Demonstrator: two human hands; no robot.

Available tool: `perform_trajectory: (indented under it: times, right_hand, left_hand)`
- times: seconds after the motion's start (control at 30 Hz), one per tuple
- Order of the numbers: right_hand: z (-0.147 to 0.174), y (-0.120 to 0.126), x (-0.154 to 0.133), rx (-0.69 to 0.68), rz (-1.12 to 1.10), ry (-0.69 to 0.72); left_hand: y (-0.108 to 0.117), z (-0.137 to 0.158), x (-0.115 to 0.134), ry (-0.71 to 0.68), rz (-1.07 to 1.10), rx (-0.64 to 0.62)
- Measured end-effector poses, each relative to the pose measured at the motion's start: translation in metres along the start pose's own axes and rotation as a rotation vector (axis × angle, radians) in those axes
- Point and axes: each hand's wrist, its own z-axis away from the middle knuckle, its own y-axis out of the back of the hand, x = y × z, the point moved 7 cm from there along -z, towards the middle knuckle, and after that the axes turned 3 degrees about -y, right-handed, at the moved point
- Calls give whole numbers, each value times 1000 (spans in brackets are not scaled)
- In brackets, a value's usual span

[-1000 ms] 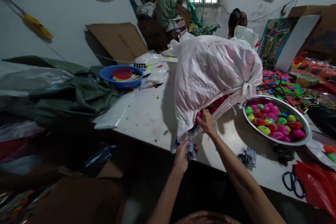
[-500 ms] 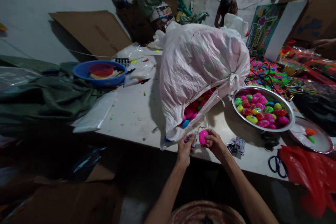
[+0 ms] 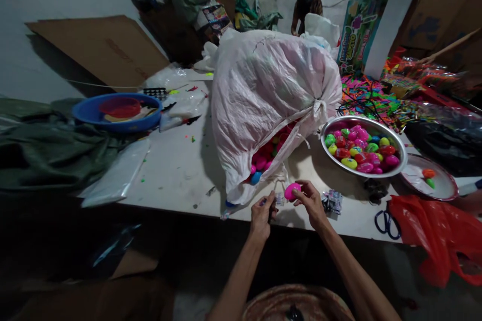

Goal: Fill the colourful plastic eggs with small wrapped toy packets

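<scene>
A pink plastic egg (image 3: 292,191) is held between the fingers and thumb of my right hand (image 3: 312,204), just above the table's front edge. My left hand (image 3: 262,214) is closed beside it, around small printed packets mostly hidden by the fingers. One small shiny packet (image 3: 279,199) shows at its fingertips, in the gap between the hands. Behind the hands lies a big white sack (image 3: 271,75), its torn opening showing pink, blue and other coloured eggs. Right of my right hand, a small pile of printed packets (image 3: 333,201) lies on the table.
A metal bowl (image 3: 323,146) full of wrapped coloured eggs stands at right, near a plate (image 3: 450,185), scissors (image 3: 387,224) and a red plastic bag (image 3: 422,230). At left are a blue basin (image 3: 124,125) and plastic sheets. Another person (image 3: 307,7) bends over at the back.
The view has swung slightly right. The pink egg has turned from upright to lying more sideways in my right hand. My left fingers have closed further over the packets, hiding most of them.
</scene>
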Motion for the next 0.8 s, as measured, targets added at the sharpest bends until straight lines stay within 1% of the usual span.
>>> perform_trajectory:
  times: [0.13,0.23,0.3,0.37,0.43,0.57,0.7,0.8]
  right_hand:
    - [5,1,-10,66,150,118]
    - [10,0,-18,110,345,211]
    - [15,-2,-20,117,475,268]
    - [19,-3,-20,99,511,295]
    - [22,-2,-16,69,459,272]
    - [24,3,-4,25,330,181]
    - [21,11,4,35,156,90]
    - [17,16,5,54,72,44]
  left_hand:
    - [-5,3,-1,13,-8,-13]
    - [-9,6,-2,20,-38,-44]
    - [-12,8,-2,7,-82,-61]
    - [-15,10,0,-15,-118,-81]
    - [-18,11,1,-22,-110,-106]
    - [-28,12,5,-20,-43,-169]
    - [-40,13,2,42,41,-220]
    - [-47,13,-1,98,82,-239]
